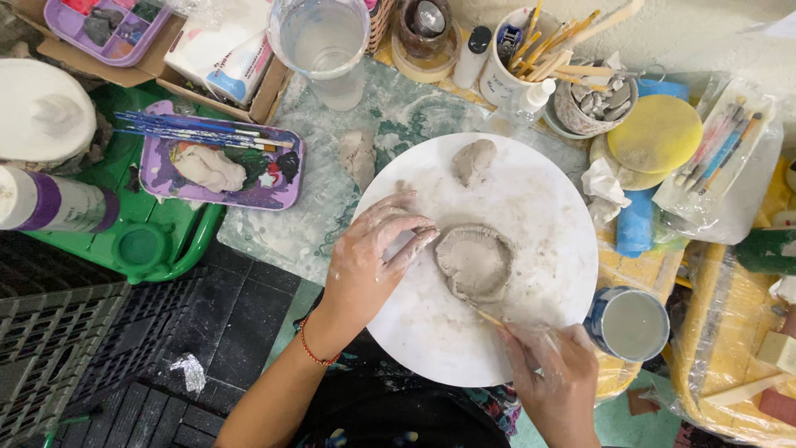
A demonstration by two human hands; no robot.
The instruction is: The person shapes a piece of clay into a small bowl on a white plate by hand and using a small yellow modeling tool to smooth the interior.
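Note:
A round white turntable board (539, 207) lies in front of me. On it sits a flat, ridged grey clay piece (475, 262). My left hand (369, 261), smeared with clay, rests at the clay's left edge with its fingertips touching it. My right hand (554, 373) holds a thin wooden stick (491, 317) whose tip points at the clay's lower edge. A smaller clay lump (473, 158) lies at the far side of the board.
A blue cup of grey slip (633, 324) stands right of the board. Behind are a clear water jug (325, 46), a white pot of wooden tools (518, 62), a yellow sponge (655, 133), and a purple tray with brushes (220, 166) on the left.

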